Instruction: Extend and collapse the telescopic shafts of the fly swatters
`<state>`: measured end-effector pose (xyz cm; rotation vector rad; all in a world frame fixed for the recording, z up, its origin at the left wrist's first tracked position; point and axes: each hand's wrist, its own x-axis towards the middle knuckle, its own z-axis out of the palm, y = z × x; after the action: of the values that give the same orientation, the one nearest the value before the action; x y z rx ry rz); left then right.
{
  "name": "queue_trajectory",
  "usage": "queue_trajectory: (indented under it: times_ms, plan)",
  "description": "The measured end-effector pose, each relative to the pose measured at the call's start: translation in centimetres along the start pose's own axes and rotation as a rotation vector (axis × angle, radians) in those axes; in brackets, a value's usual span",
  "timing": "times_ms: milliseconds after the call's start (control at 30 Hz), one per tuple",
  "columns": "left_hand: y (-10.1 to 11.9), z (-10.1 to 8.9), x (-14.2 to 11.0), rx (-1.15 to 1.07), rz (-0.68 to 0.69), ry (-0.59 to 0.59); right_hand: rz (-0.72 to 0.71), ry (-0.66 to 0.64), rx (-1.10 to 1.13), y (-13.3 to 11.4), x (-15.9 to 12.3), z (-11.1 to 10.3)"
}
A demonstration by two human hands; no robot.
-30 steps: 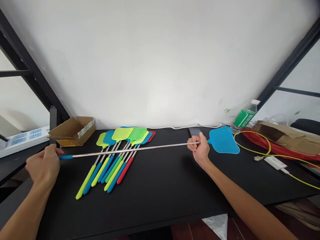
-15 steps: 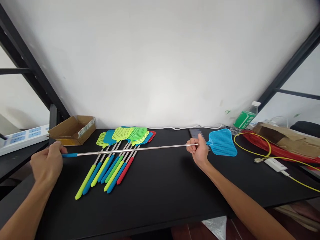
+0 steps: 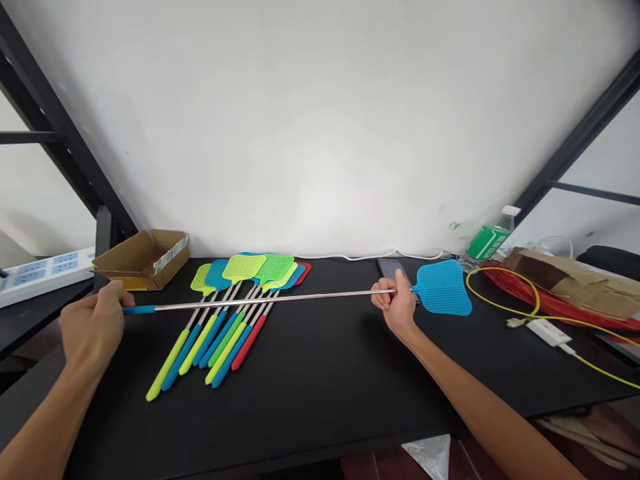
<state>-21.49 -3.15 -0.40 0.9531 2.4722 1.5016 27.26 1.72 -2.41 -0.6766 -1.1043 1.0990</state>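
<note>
I hold one blue fly swatter (image 3: 444,287) with my two hands, and it lies almost level across the middle of the frame. My left hand (image 3: 95,320), at the left side of the frame, is closed around its blue handle; only a short part of this handle comes out from my fingers. My right hand (image 3: 397,303), in the right half of the frame, is also closed, and it grips the thin metal rod near the head, with the thumb pointing up. The blue mesh head is just beside this hand, on its right side in the picture. The rod is drawn out long between my hands, and in the picture it crosses over the rods of the other fly swatters (image 3: 245,267).

Those swatters lie on the black table (image 3: 325,387), left of the centre, side by side and partly overlapping. Their heads are toward the wall (image 3: 320,133), and their handles, which are yellow-green, blue, green and red, point to the lower left. At the left, behind my left hand, there is an open cardboard box (image 3: 145,263). A phone (image 3: 391,268) lies partly behind my right hand. At the right of the frame I see a bottle (image 3: 491,237) with green label, a yellow cable (image 3: 537,300) and a white adapter (image 3: 549,331).
</note>
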Motion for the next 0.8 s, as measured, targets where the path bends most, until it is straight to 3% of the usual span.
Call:
queue_trajectory:
  times_ms: [800]
  plan:
    - [0.04, 0.16, -0.19, 0.018, 0.07, -0.106, 0.007, -0.011, 0.004, 0.06, -0.06, 0.07]
